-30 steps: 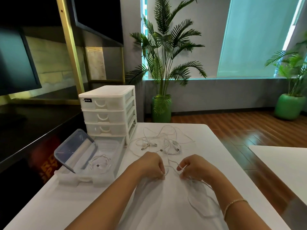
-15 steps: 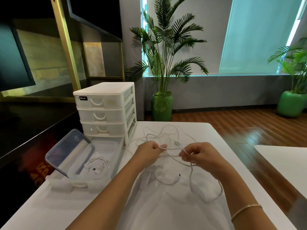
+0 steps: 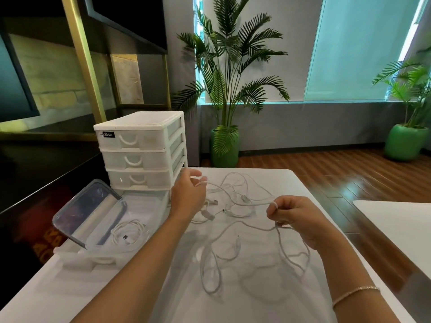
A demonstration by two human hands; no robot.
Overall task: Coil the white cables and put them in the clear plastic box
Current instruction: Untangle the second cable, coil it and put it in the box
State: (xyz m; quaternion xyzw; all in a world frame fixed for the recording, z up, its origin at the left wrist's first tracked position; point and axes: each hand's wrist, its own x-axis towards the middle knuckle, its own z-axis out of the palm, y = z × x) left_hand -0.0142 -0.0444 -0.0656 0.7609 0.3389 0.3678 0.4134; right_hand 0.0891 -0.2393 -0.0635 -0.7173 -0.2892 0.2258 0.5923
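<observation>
White cable point(image 3: 245, 203) pinched by both hands, left hand point(image 3: 189, 197) fingertips hidden

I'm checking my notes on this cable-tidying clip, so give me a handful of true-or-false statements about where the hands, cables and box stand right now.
1. Both hands hold the same white cable. True: the left hand and right hand hold the stretched cable between them.
2. The clear plastic box has nothing in it. False: the clear plastic box already holds one coiled cable.
3. The box lid is closed. False: the lid stands tilted open.
4. More loose cables lie on the table beyond the hands. True.
5. The drawer unit has five drawers. False: the drawer unit shows three.
</observation>
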